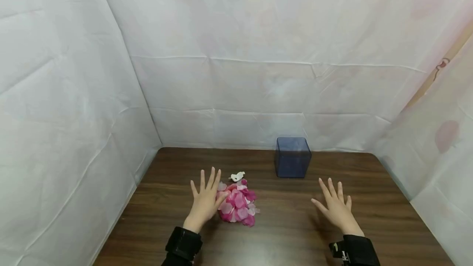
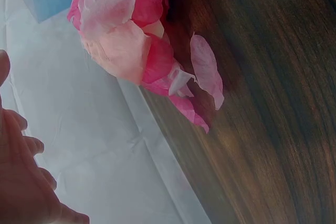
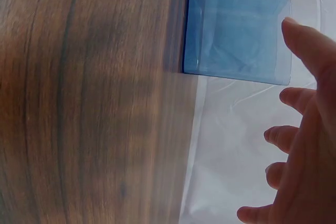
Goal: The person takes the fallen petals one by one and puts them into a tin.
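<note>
A heap of pink, magenta and pale petals lies on the table, loosely piled, with one pale pink petal at its edge in the left wrist view. My left hand is just left of the heap, fingers spread and straight, holding nothing; its thumb overlaps the petals in the head view. Toward the back right stands a translucent blue square container. My right hand hovers over the table nearer to me and right of that container, fingers spread, nothing in its grasp.
A small white piece sits at the far edge of the petals. The dark wooden table has rounded back corners. White sheets hang behind it and on both sides, the back one close behind the container.
</note>
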Action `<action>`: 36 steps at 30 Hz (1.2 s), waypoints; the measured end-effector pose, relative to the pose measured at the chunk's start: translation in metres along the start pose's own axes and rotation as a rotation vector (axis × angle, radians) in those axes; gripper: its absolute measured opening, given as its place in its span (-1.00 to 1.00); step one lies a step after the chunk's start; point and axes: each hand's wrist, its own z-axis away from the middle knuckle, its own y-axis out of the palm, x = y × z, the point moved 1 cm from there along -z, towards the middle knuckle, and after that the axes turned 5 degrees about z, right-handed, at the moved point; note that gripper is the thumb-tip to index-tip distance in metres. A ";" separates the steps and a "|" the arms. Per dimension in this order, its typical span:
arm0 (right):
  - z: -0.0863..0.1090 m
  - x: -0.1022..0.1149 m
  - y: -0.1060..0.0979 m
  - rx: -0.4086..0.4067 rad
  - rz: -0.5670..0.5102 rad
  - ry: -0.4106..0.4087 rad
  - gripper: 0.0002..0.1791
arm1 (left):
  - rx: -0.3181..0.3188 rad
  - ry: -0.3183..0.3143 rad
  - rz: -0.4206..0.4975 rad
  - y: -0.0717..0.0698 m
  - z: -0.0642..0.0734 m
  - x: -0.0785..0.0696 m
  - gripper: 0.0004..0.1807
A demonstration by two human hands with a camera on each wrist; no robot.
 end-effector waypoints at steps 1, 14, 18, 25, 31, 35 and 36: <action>0.000 0.000 -0.001 -0.007 -0.005 -0.006 -0.10 | -0.004 -0.001 0.003 -0.001 0.000 0.000 -0.15; -0.018 0.010 -0.014 -0.124 0.014 -0.035 -0.24 | 0.009 0.007 0.102 -0.005 0.004 -0.002 -0.27; -0.038 0.018 -0.024 -0.221 -0.032 -0.020 -0.35 | 0.054 0.016 0.153 -0.002 0.009 -0.003 -0.35; -0.079 0.034 -0.047 -0.324 -0.149 0.099 -0.44 | 0.005 0.085 0.122 0.002 0.015 -0.005 -0.47; -0.111 0.040 -0.061 -0.300 -0.078 0.141 -0.49 | -0.099 0.078 0.129 0.007 0.024 -0.007 -0.57; -0.123 0.043 -0.057 -0.227 -0.031 0.177 -0.53 | -0.151 0.053 0.122 0.008 0.030 -0.006 -0.61; -0.125 0.044 -0.056 -0.210 -0.024 0.190 -0.54 | -0.160 0.051 0.120 0.008 0.031 -0.006 -0.62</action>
